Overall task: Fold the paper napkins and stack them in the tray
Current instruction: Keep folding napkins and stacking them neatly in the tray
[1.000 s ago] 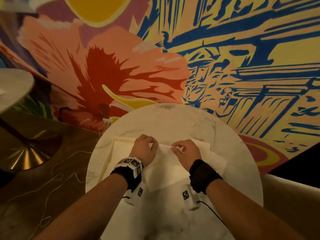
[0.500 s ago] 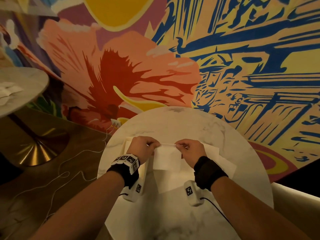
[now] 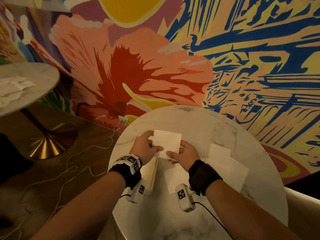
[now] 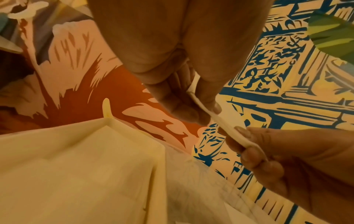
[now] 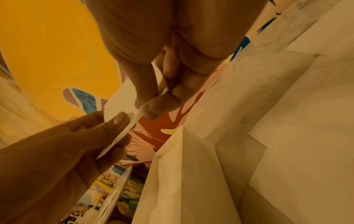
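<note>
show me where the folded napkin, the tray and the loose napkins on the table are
folded napkin (image 3: pixel 167 142), head view, middle of its top face.
tray (image 4: pixel 113 121), left wrist view, far corner of its rim.
loose napkins (image 3: pixel 230 167), head view, flat sheet right of the hands.

bare marble table (image 3: pixel 199 125) beyond the hands; tray (image 3: pixel 152 172) below left, loose napkins (image 3: pixel 223 163) right

A folded napkin (image 5: pixel 122 103) was pinched edge-on between thumb and fingers of the right hand (image 5: pixel 162 75). Its lower edge was gripped by the left hand (image 5: pixel 63 151), thumb on top. A cream tray (image 5: pixel 184 174) and flat napkins (image 5: pixel 306 136) were seen below, on marble.
</note>
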Demonstrator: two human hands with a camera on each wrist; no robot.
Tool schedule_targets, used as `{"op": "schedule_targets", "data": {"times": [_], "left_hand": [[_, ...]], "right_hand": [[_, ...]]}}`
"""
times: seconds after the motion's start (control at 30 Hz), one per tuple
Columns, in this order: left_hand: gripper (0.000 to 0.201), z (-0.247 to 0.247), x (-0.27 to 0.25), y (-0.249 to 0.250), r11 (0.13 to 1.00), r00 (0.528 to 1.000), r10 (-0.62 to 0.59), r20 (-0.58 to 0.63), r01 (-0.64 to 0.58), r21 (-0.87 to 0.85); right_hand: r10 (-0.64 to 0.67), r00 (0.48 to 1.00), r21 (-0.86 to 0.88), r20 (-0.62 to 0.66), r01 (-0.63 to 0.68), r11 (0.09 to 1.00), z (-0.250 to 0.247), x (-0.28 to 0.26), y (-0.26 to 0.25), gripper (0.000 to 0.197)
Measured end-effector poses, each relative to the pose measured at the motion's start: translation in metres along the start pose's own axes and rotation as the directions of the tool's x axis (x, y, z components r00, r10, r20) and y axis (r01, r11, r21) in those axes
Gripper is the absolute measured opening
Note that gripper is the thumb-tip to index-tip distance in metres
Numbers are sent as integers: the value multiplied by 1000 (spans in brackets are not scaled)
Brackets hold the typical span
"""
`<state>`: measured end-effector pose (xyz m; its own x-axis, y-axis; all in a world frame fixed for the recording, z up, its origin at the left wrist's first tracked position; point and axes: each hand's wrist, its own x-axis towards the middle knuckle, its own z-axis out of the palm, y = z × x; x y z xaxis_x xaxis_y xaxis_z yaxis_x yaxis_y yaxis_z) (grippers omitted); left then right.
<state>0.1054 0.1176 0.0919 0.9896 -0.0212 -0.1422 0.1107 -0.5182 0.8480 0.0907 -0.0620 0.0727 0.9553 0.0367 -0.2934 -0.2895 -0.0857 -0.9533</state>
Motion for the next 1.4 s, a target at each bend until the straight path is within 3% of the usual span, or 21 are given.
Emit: {"op": "schedule_targets", "data": {"times": [0.13,0.37,0.57,0.7,0.9,1.1,1.27,1.4], "left_hand": [[44,-13,4,-11,1000,998,-19,-67,20,6],[48,-31,15,-34,998,998,-62,-28,62,-1],[51,-47,26,-56,993,993,-95,-70,99,56],[49,-57,32,-82,975,988,-129,-88,142,169],[34,-56,36,-108,936,996,-93,-11,92,339],[19,-48,36,-103,877,990,-108,86,54,477],[32,-46,35,-98,822,978,-138,158,24,569],[35,-46,36,-95,804,971,-165,174,30,593]], "right_hand": [[37,999,-17,-35,-38,999,-1,7,3,19],[-32,993,-192,-111,10,981,14,30,-1,5],[-49,993,-336,-104,11,942,35,61,-6,6],[-7,988,-436,-152,-61,898,45,77,3,6],[5,986,-574,-165,-100,812,56,84,17,12],[20,995,-737,-100,-87,670,66,84,15,15],[14,998,-799,-65,-60,598,66,80,16,6],[-41,998,-821,-43,-12,571,65,81,15,26]]}}
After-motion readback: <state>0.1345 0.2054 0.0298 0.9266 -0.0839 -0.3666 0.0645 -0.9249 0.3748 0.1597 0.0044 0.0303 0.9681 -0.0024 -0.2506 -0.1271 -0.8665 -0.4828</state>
